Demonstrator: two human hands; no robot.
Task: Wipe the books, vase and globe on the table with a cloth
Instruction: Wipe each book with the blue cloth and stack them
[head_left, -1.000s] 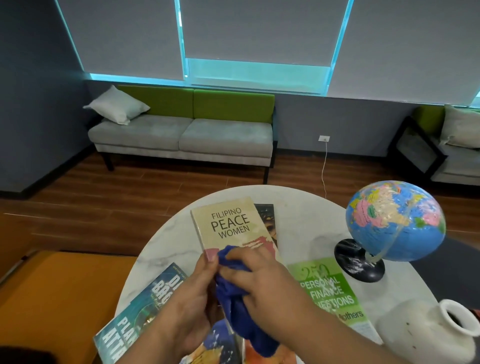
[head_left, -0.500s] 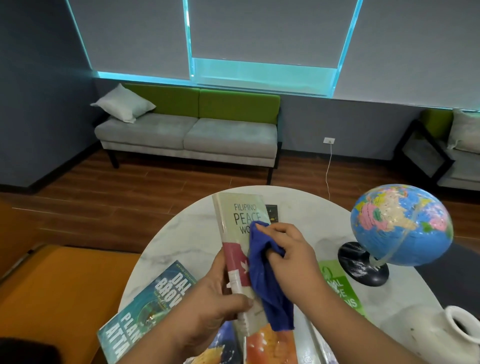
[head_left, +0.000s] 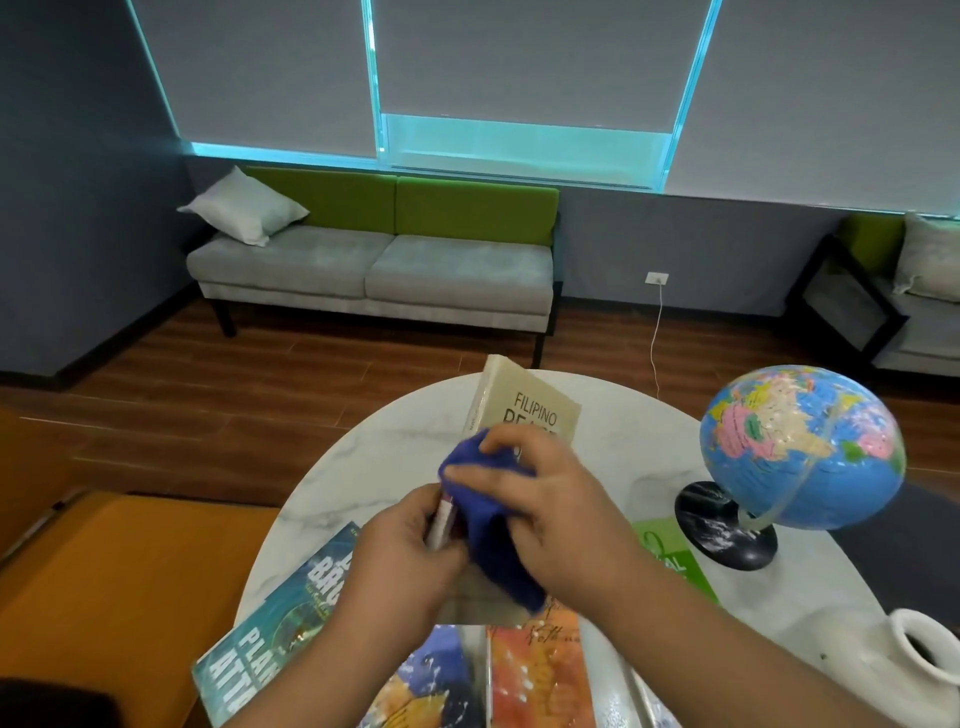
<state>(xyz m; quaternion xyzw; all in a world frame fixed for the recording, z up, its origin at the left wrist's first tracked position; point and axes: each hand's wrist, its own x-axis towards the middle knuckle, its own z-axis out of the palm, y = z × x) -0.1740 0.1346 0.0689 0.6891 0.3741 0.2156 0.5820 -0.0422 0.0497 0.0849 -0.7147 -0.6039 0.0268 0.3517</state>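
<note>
My left hand (head_left: 410, 551) grips the lower spine of a beige book titled "Filipino Peace Women" (head_left: 524, 410), held tilted above the round marble table (head_left: 623, 447). My right hand (head_left: 550, 514) holds a blue cloth (head_left: 493, 525) pressed against the book's spine and cover. A blue globe (head_left: 800, 447) on a black base stands at the right. The white vase (head_left: 904, 660) lies at the lower right. A teal book (head_left: 270, 629), a green book (head_left: 675, 561) and an orange book (head_left: 540, 675) lie flat on the table.
An orange seat (head_left: 114, 587) sits left of the table. A grey and green sofa (head_left: 374, 260) with a white pillow stands against the far wall across the wooden floor. Another chair (head_left: 893, 306) is at the far right.
The book has been turned further, its spine toward me. My right hand with the cloth has slid left over the spine, and my left hand has shifted its grip lower.
</note>
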